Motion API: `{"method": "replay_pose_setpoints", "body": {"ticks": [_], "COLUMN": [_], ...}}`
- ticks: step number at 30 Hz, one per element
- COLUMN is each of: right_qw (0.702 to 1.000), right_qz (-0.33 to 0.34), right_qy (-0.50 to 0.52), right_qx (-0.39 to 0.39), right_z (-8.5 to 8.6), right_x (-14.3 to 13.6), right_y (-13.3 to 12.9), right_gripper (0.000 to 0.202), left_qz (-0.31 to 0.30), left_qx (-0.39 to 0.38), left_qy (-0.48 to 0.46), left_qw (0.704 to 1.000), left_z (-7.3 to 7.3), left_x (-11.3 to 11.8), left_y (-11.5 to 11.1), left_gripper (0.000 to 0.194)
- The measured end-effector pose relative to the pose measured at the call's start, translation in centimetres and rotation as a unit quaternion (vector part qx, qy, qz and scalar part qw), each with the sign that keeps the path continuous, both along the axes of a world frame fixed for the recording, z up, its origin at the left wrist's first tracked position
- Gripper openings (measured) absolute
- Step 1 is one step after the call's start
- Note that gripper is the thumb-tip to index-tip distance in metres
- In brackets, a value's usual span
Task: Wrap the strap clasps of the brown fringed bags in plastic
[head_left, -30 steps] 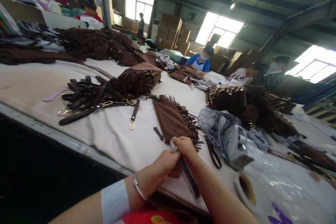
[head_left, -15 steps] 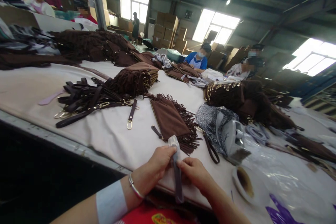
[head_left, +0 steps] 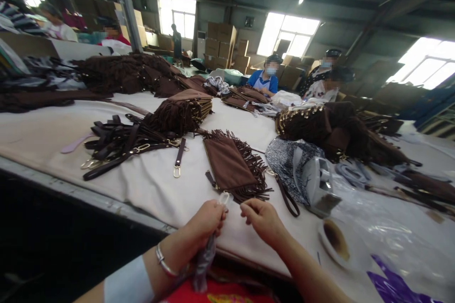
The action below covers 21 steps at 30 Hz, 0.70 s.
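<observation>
Left hand (head_left: 209, 220): fingers closed firmly round a plastic-wrapped dark strap (head_left: 204, 265); pale wrapped end pokes out above the fingertips, the rest hangs below the fist. Right hand (head_left: 261, 222): near the left, apart from the strap, fingers loosely curled; can't make out whether they pinch anything. Brown fringed pouch (head_left: 229, 163) lies flat just beyond both hands' fingers. Tape dispenser (head_left: 316, 184) beyond the right fingers, rightward.

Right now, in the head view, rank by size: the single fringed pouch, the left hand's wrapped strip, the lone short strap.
1. Fringed pouch
2. Wrapped strip, partly hidden by the left hand, nearer the camera
3. Short strap
</observation>
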State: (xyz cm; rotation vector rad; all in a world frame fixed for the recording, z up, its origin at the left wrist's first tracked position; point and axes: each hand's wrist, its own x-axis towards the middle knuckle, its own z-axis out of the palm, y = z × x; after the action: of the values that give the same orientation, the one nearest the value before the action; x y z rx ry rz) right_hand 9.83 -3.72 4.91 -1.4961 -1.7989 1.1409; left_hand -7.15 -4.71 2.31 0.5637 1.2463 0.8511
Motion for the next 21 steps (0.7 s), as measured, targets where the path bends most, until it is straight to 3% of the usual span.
{"method": "replay_pose_setpoints", "body": {"ticks": [3, 6, 12, 18, 21], "right_qw": [0.996, 0.991, 0.983, 0.897, 0.923], "right_qz": [0.012, 0.036, 0.04, 0.102, 0.082], "right_qy": [-0.043, -0.105, -0.167, -0.34, -0.298], "right_qx": [0.077, 0.077, 0.064, 0.261, 0.231], "right_z": [0.0, -0.3, -0.8, 0.6, -0.2], "right_x": [-0.6, -2.4, -3.5, -3.9, -4.3], "right_y": [2.6, 3.9, 4.3, 3.7, 4.1], "right_gripper": [0.029, 0.03, 0.021, 0.021, 0.023], "left_qz": [-0.031, -0.069, -0.081, -0.092, -0.065], "left_qx": [0.121, 0.222, 0.24, 0.228, 0.208], "left_qy": [0.182, 0.291, 0.294, 0.297, 0.255], "left_qw": [0.975, 0.928, 0.921, 0.923, 0.942], "left_z": [-0.2, -0.3, -0.4, -1.1, -1.1], "left_x": [-0.7, -0.8, -0.8, -0.8, -0.7], "left_y": [-0.7, -1.3, -1.5, -1.1, -0.9], "left_gripper": [0.022, 0.023, 0.02, 0.024, 0.027]}}
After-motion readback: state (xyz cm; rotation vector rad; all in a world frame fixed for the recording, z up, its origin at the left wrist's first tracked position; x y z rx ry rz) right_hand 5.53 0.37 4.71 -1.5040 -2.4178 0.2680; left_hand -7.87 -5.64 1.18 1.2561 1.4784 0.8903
